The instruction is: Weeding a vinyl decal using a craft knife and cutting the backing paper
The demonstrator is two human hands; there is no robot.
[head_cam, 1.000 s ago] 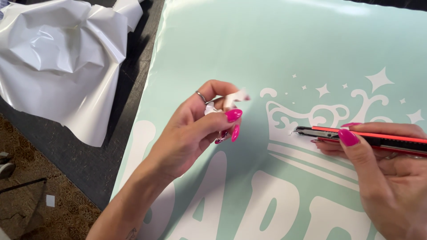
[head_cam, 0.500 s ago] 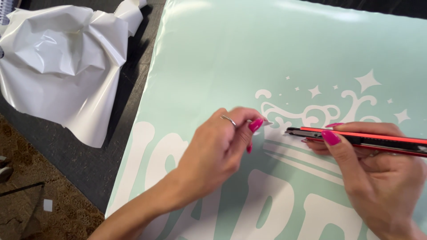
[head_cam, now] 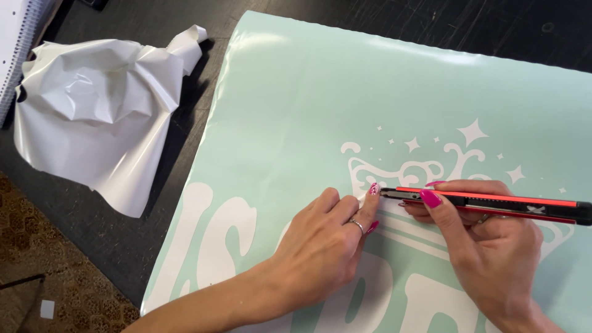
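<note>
A large mint-green vinyl sheet (head_cam: 345,105) with white cut letters and a star-and-swirl design lies across a dark table. My right hand (head_cam: 493,253) grips a slim red and black craft knife (head_cam: 493,202), held almost flat, its tip at the left edge of the white swirl design. My left hand (head_cam: 324,246) rests palm down on the sheet, fingers apart. Its index fingertip presses the vinyl right beside the knife tip. A ring sits on one finger, and the nails are pink.
A crumpled piece of glossy white vinyl waste (head_cam: 92,111) lies on the dark table (head_cam: 123,246) left of the sheet. A white spiral-bound pad (head_cam: 15,49) shows at the top left corner. Patterned brown floor (head_cam: 55,296) lies beyond the table's left edge.
My left hand, raised with a small white scrap pinched between its fingers a second ago, has come down flat onto the sheet beside the knife tip. The knife has stayed at the swirl design.
</note>
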